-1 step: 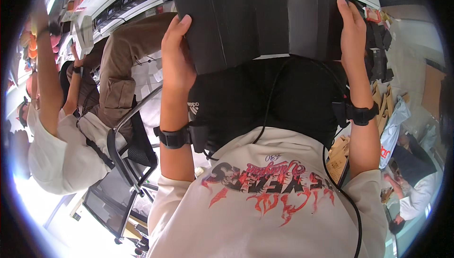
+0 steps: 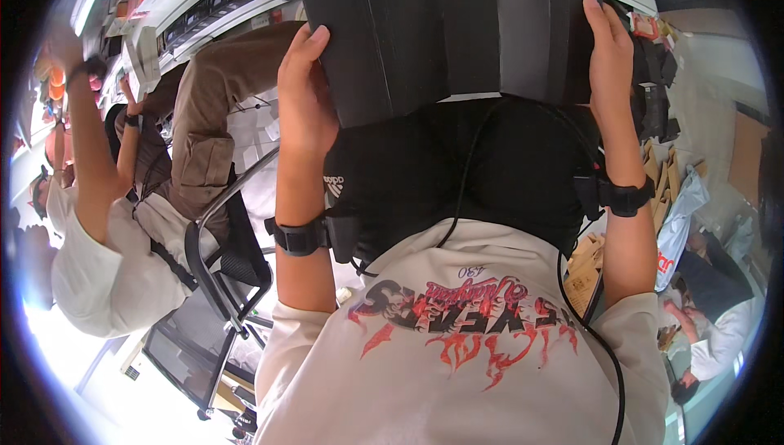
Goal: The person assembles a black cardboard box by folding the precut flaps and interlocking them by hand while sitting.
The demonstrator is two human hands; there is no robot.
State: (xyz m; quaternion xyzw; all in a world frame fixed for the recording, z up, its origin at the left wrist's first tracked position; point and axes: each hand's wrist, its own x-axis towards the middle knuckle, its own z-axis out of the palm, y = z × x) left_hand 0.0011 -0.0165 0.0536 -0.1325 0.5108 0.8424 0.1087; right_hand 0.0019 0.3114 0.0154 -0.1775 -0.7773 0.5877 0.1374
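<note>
Both my hands hold a black folded cardboard piece (image 2: 351,45) above my lap. Two rectangular slots show near the top of the picture, with a recess below them in the middle. My left hand (image 2: 308,90) grips its left edge, thumb on the face and the other fingers hidden behind. Along the right edge lies my right hand (image 2: 608,57), thumb against the side and the rest partly hidden. The far end of the cardboard runs out of view. A black strap with a small box (image 2: 300,235) sits on my left forearm, and a similar strap (image 2: 627,198) is on my right.
A person in a white shirt (image 2: 106,273) sits at my left, arms raised, beside a black chair (image 2: 214,257). Brown paper bags (image 2: 661,180) and a white plastic bag (image 2: 682,216) are at the right, near another person (image 2: 723,322). A black cable (image 2: 465,167) crosses my lap.
The raised arm of the person on the left has shifted slightly. My hands and the black cardboard piece stay almost where they were.
</note>
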